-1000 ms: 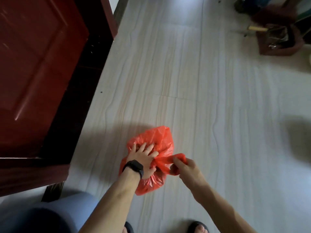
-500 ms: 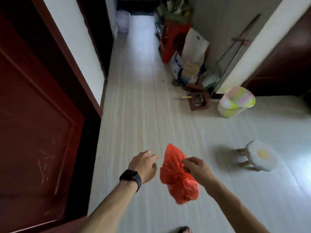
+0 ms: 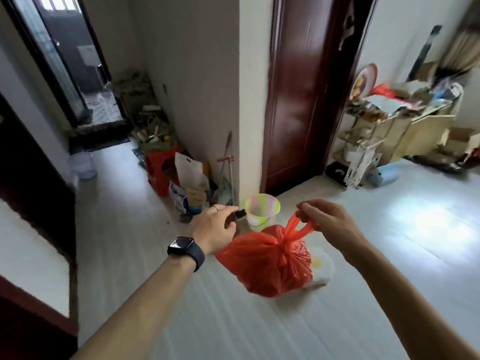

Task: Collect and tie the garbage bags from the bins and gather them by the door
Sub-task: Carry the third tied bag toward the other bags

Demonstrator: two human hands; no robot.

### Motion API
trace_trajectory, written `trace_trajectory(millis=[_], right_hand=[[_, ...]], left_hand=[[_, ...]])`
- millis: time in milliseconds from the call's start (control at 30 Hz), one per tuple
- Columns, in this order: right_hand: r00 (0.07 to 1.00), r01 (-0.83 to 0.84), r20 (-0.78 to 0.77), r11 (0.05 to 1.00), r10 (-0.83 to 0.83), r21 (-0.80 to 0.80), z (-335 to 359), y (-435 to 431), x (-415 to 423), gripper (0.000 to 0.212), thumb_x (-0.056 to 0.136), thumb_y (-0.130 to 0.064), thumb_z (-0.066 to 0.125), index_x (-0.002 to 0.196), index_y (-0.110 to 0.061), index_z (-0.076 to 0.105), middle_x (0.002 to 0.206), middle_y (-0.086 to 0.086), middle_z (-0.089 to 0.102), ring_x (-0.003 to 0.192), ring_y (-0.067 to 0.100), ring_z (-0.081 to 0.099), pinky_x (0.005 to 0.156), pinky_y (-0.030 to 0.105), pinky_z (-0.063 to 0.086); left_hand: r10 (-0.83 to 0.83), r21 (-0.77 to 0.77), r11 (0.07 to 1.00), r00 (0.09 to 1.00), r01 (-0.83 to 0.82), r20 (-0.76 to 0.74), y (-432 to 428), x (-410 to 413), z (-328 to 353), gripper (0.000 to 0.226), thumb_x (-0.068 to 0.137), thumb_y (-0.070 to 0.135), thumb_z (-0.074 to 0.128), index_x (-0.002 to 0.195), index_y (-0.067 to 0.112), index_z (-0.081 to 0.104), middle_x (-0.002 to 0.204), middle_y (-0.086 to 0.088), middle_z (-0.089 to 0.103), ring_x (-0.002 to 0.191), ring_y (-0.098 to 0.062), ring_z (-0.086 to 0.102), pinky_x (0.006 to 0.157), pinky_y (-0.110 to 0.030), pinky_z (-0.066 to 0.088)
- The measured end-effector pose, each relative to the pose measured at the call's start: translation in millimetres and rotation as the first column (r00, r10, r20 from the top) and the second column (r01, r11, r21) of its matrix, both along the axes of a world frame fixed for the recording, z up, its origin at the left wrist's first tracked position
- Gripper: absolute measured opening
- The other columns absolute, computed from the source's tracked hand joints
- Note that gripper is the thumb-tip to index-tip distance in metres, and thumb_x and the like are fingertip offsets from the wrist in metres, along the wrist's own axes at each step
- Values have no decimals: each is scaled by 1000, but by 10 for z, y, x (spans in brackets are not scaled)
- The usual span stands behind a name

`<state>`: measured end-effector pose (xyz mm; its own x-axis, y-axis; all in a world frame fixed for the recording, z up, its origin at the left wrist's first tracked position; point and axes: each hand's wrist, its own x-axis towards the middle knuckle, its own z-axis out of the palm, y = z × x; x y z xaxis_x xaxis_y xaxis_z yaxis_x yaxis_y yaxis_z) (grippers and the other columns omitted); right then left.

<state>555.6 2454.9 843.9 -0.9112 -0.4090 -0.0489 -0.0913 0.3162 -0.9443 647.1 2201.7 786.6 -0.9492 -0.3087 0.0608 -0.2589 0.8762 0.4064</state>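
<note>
Right hand [image 3: 327, 222] pinches handle loops of red bag [image 3: 270, 261]. Bag knotted shut, hanging clear of floor [image 3: 259, 328], mid-room. Left hand [image 3: 212, 227] just beside bag, fingers loosely curled, grasping nothing; watch [image 3: 185, 249] on wrist. Striped bin [image 3: 262, 211] on floor beyond bag, at wall corner, near dark door [image 3: 293, 100].

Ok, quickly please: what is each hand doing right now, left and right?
Left hand: fingers loosely curled, holding nothing.
Right hand: pinching the handles of the tied red garbage bag, which hangs from it.
</note>
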Motion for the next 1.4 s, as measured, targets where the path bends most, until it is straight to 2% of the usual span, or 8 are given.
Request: trace_trajectory(millis=[200,367,467,567,700,933,1133,1400], right_hand=[[993,59,-103,997,-64,-57,392,723,-694,18,100,-19,56,103,-16,73,92,1,77,88,18,72,81,34,57],[981,154,-102,984,-163,-87,252,1263,-1262,18,100,-12,56,96,-19,72,88,2,77,73,4,71,62,14,53],[971,228,-50,971,-232,-70,104,1565,-1560,19,100,-11,56,96,-21,72,86,-1,78,74,6,71,61,14,52],[940,338,-35,939,-341,-56,-28,1903,-1964,15,99,-13,58,101,-19,71,87,-1,79,76,9,73,61,15,52],[869,492,-41,870,-493,-37,-161,2335,-2562,10,97,-14,61,101,-16,70,86,1,79,78,18,74,68,26,56],[709,704,-9,709,-705,-27,-308,3138,-3566,8,96,-13,63,101,-14,69,85,4,79,75,13,74,59,16,50],[647,762,31,646,-761,-40,-521,3868,-4508,9,96,-13,64,102,-14,70,88,4,78,79,16,74,60,17,52],[674,739,53,672,-737,-48,-703,5103,-6070,10,97,-17,62,103,-18,70,91,0,79,83,16,74,63,18,51]], left_hand=[[-117,-89,990,992,114,-40,613,-1109,435,47,90,41,47,137,39,48,138,6,53,124,-20,52,98,-37,47],[-182,-49,982,983,182,-7,1135,-1952,312,45,90,40,48,135,41,49,135,7,55,122,-19,53,100,-33,43],[-269,-4,963,963,269,16,1444,-2469,183,49,83,45,45,131,41,52,133,5,57,122,-20,55,102,-36,43],[-364,-8,931,931,365,37,1765,-3084,106,46,89,40,49,135,38,50,138,5,54,125,-19,52,102,-32,42],[-487,-33,872,873,488,29,2116,-3979,33,47,91,36,51,138,36,49,141,6,52,128,-17,49,103,-33,40],[-635,-21,772,772,635,12,2812,-5526,-57,46,89,36,52,135,35,52,134,3,60,125,-19,51,103,-36,42],[-716,7,697,695,718,67,3658,-6618,-309,46,88,41,50,134,40,50,136,6,58,127,-18,48,104,-37,43],[-730,5,681,678,732,84,4996,-8228,-422,45,91,38,54,136,37,51,136,5,58,128,-18,48,103,-35,42]])
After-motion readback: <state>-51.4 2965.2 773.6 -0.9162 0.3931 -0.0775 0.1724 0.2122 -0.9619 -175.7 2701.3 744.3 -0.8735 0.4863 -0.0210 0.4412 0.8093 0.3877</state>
